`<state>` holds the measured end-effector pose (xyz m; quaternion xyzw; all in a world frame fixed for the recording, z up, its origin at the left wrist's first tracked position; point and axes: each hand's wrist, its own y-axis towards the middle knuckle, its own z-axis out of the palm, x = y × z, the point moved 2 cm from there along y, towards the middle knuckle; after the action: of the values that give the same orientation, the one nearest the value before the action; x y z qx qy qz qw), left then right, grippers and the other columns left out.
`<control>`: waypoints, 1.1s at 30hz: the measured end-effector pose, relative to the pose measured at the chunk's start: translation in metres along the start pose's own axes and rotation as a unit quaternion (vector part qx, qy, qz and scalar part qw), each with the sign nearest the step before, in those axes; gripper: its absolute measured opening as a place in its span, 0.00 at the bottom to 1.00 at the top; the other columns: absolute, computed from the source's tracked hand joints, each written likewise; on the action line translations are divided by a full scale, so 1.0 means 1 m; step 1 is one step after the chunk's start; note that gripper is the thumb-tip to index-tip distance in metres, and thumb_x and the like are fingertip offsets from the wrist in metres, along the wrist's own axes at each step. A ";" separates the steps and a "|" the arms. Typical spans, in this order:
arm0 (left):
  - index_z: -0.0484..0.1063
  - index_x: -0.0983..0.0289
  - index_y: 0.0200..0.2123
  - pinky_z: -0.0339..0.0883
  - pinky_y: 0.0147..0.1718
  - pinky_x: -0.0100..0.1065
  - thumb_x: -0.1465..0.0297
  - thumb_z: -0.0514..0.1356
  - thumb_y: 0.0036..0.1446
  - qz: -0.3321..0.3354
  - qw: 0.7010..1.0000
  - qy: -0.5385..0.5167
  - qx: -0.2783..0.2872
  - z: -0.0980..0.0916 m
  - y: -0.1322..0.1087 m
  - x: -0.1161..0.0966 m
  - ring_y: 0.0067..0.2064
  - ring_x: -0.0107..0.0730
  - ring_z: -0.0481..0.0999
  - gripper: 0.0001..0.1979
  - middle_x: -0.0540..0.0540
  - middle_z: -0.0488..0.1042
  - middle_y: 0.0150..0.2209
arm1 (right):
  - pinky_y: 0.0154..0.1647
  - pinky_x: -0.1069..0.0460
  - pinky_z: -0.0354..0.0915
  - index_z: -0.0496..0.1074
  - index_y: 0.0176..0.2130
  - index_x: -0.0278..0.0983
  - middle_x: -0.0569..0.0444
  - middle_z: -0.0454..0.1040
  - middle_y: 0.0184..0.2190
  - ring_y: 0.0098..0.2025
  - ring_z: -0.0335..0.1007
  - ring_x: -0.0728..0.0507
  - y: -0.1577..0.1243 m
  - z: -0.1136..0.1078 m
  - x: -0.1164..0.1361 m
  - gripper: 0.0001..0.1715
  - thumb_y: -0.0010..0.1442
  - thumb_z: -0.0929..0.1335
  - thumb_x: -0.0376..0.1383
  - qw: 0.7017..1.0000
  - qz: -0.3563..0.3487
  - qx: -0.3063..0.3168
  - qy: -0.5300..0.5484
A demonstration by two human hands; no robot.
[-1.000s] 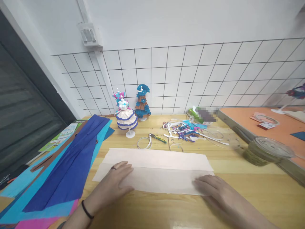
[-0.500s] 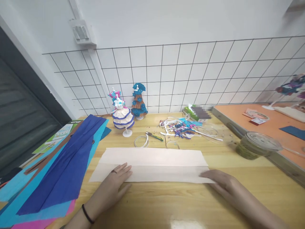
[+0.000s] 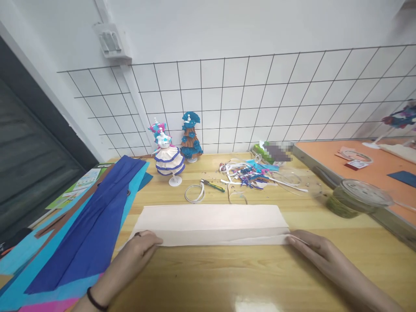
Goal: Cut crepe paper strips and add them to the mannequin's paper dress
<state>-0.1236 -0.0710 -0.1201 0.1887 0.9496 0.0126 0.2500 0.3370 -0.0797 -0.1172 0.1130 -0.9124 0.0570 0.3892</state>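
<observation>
A folded strip of pale cream crepe paper (image 3: pixel 214 217) lies across the wooden table in front of me. Its near edge is lifted slightly, and a narrow fold runs along the right part. With fingers pinched together, my left hand (image 3: pixel 143 248) grips the near edge toward the left end. At the near right corner, my right hand (image 3: pixel 308 248) pinches the paper between thumb and fingers. Just beyond the paper are a yellow and black utility knife (image 3: pixel 212 186) and a loop of white ribbon (image 3: pixel 194 193).
Blue and turquoise paper sheets (image 3: pixel 87 234) are piled at left. Miniature dress forms in paper dresses (image 3: pixel 169 160) stand at the back. Paper and ribbon scraps (image 3: pixel 251 173) lie back right. A round clear container (image 3: pixel 355 197) sits by the orange board (image 3: pixel 328 158).
My left hand has slid left and closed from lying flat to pinching the near edge. My right hand now pinches the corner, and the near edge has come up slightly.
</observation>
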 end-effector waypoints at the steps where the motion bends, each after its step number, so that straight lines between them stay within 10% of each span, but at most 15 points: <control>1: 0.76 0.59 0.33 0.68 0.39 0.32 0.65 0.53 0.56 -0.035 0.999 -0.025 0.006 -0.002 0.001 0.005 0.39 0.35 0.75 0.12 0.54 0.77 0.35 | 0.41 0.47 0.68 0.74 0.32 0.38 0.47 0.76 0.33 0.38 0.70 0.38 0.001 0.000 0.001 0.23 0.61 0.59 0.49 1.000 -0.004 -0.011 -0.009; 7: 0.75 0.63 0.34 0.67 0.34 0.32 0.56 0.58 0.47 -0.215 0.959 -0.180 0.037 -0.004 0.004 0.035 0.36 0.39 0.75 0.18 0.55 0.78 0.34 | 0.34 0.50 0.68 0.73 0.27 0.38 0.49 0.76 0.28 0.33 0.71 0.40 0.005 0.005 -0.010 0.26 0.60 0.58 0.51 0.997 0.019 -0.046 -0.058; 33: 0.72 0.63 0.29 0.61 0.33 0.29 0.52 0.52 0.52 -0.216 0.973 -0.073 -0.020 -0.016 0.002 0.055 0.34 0.36 0.71 0.21 0.51 0.74 0.29 | 0.37 0.48 0.68 0.73 0.36 0.38 0.48 0.77 0.34 0.37 0.72 0.39 0.005 0.019 -0.027 0.22 0.62 0.57 0.47 0.975 0.030 -0.136 -0.170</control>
<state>-0.1748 -0.0475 -0.1322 -0.0255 0.9466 -0.0365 0.3194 0.3400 -0.0739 -0.1501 0.0395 -0.9674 -0.0762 0.2381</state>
